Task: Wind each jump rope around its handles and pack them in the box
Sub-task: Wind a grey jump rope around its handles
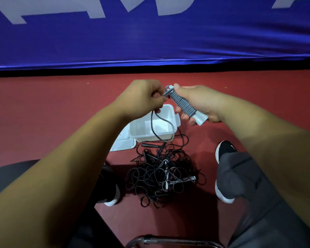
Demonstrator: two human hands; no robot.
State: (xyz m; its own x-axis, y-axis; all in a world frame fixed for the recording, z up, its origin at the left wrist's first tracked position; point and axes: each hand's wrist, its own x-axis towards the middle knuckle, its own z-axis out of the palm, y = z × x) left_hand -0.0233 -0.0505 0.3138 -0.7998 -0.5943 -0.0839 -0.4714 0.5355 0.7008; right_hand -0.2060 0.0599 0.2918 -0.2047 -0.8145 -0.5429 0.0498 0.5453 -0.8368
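Right hand (199,104) is wrapped around the white handles (201,119), with the grey jump rope (183,104) coiled tight along them. The bundle's long axis slants, top end pointing up-left at the left hand (143,97), which pinches the loose tail. On the red floor (43,113) between the shoes (224,149) sits a tangled pile of black ropes (161,176). Just past it is the open plastic box (171,111), with its lid (122,142) against the left side. A blue banner (150,42) runs along the floor's far edge.
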